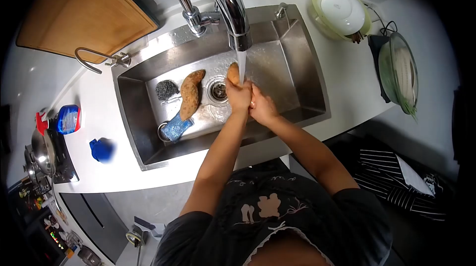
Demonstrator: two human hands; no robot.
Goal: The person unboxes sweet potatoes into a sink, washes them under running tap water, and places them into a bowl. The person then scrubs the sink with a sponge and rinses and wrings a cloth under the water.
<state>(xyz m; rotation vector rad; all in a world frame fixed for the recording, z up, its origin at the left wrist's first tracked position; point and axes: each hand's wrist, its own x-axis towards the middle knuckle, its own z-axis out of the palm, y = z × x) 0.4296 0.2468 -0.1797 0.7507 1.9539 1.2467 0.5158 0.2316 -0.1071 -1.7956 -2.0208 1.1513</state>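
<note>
Sweet potato (232, 73) sits under the stream (242, 65), your left hand (239, 98) curled round it; your right hand (263, 106) is partly closed against the left, whether gripping too I can't tell. Best turn it slowly, wetting every side, near the drain (218, 90), apart from the second potato (190, 95).

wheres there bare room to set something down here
Bare: the counter right of the sink, between it, the pale green bowl and the black base; also the sink floor right of the right hand. Crowded: left of the drain, where scourer, loose tuber and blue pad lie close.
</note>
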